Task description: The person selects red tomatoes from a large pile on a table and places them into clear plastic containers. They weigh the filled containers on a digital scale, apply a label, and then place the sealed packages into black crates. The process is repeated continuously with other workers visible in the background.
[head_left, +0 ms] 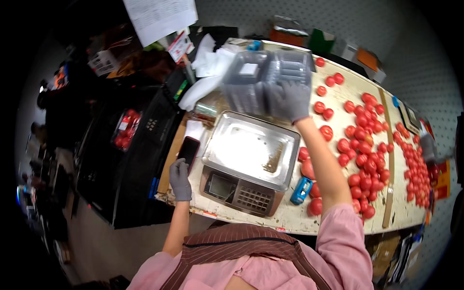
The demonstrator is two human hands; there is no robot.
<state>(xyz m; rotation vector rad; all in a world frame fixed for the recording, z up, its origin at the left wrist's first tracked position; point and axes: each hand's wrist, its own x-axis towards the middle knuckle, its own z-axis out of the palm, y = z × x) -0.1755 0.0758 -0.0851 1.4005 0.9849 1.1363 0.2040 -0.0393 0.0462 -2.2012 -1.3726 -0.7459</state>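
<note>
Resting right grey-gloved hand [293,100] on rectangular clear-plastic containers [245,89], twelve o'clock from boxy steel-topped scale [249,152]; can't tell fingers' grip! Likely selecting one, calling for clean separation. At nine, resting left grey-gloved hand [180,182], with fingers bent, at flat black phone [189,151].

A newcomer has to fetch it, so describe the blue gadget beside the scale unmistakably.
On the pale table, find the scale with the square metal pan. Just right of its near half lies the blue gadget. Its bright blue, oblong body sets it apart from the round red tomatoes next to it.
</note>
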